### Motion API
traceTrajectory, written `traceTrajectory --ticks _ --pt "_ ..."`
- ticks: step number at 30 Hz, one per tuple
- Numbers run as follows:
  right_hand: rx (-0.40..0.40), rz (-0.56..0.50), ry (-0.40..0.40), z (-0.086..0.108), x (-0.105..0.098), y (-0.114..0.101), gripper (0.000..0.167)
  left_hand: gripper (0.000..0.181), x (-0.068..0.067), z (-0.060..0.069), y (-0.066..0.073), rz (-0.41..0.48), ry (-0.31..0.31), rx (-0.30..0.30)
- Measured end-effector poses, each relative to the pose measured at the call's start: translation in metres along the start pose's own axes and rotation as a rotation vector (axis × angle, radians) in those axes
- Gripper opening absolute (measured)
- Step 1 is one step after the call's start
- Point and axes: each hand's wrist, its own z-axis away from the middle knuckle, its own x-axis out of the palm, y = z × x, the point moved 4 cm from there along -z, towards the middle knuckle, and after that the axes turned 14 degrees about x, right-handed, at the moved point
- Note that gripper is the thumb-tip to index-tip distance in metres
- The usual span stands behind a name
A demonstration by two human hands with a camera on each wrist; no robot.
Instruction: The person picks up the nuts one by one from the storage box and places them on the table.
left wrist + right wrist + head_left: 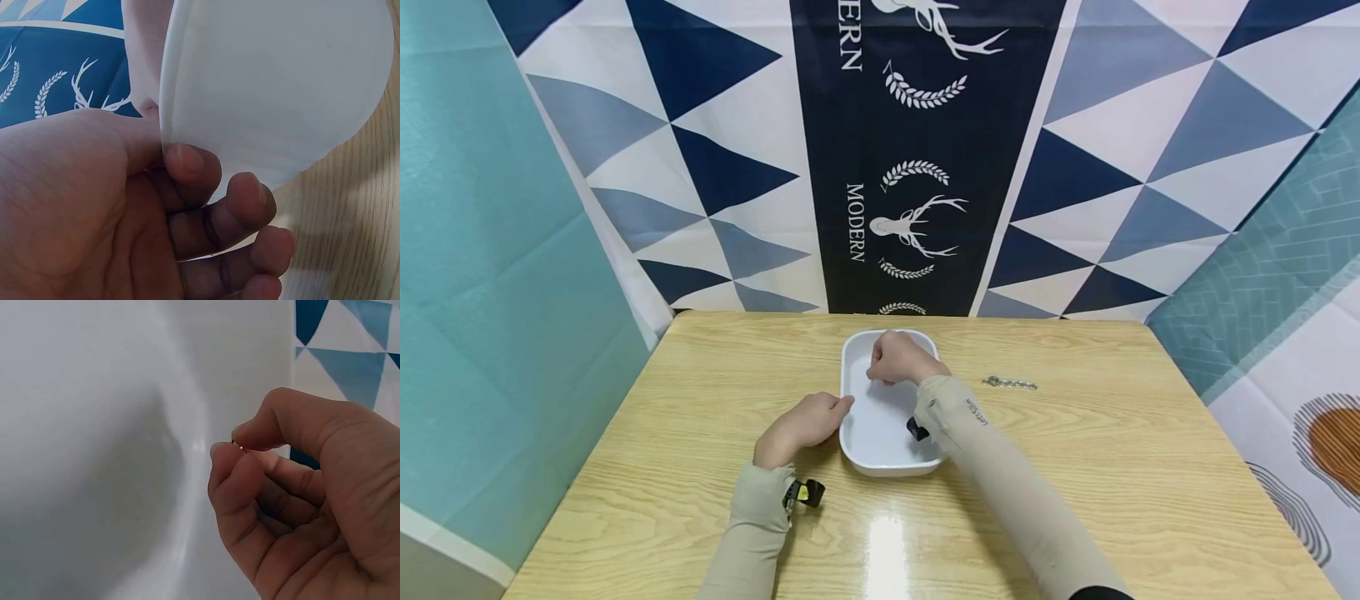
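A deep white plastic tray (880,429) with rounded corners stands on the wooden table. My left hand (807,425) grips its left wall; in the left wrist view the thumb lies over the rim and curled fingertips (250,197) rest against the outside. Over the tray's far half, my right hand (904,358) is bent inward with thumb and forefinger pinched together. Between those fingertips the right wrist view shows a tiny dark, shiny piece (236,444), mostly hidden and too small to identify. No other thing shows inside the tray.
To the right of the tray lies a short silver chain (1010,383) on the wooden table (1112,442). A patterned cloth (917,167) hangs behind the table's far edge, with teal cloth at the left side.
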Motion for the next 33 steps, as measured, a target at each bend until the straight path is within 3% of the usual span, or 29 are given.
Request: traceTrajectory --ticks 33 --pt "-0.021 -0.056 0.051 0.022 -0.039 0.022 0.01 0.055 0.002 -0.001 0.0 0.001 -0.007 -0.016"
